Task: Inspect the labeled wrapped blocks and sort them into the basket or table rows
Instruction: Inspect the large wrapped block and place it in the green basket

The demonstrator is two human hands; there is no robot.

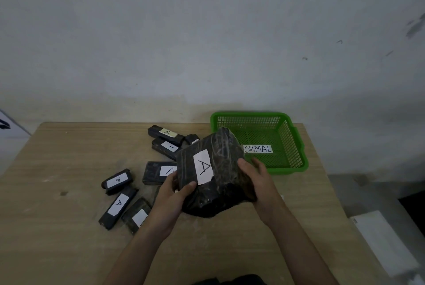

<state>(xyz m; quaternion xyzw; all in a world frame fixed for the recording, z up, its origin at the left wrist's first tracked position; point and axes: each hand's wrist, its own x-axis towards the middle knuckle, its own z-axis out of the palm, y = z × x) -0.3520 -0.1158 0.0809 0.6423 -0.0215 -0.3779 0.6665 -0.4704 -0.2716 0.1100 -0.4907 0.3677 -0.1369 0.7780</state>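
A pale wooden table (57,169) stands against a plain, scuffed grey-white wall (207,32). Its top is dusty and has a dark spot at its nine o'clock side.

At eight to nine o'clock from the table's middle lie small black wrapped blocks with white labels. A short block (117,181) is marked "A". A long block (118,207) just below it is also marked "A", with its long axis running from seven to one o'clock. Beside that one, a third block (136,214) has a label whose writing is not legible. Further in, a flat block (156,172) shows part of an "A". At eleven o'clock two more blocks (165,133) (166,147) each carry an "A", with a smaller one (192,138) beside them.

The left hand (174,195) grips the lower left edge of a large block (220,147), with its thumb on the labelled face. This large block is held over the table's middle and tilted towards the person. Its long axis runs from about six to twelve o'clock. Its white label (203,167) bears a hand-drawn "A" that reads roughly upright. The right hand (257,179) clasps its right side, thumb in front and fingers behind.

At two o'clock sits a green mesh basket (296,142). The tag (258,149) in it shows "ORMAL", and the large block hides where the word begins. A white box (386,238) lies beyond the table at four o'clock.
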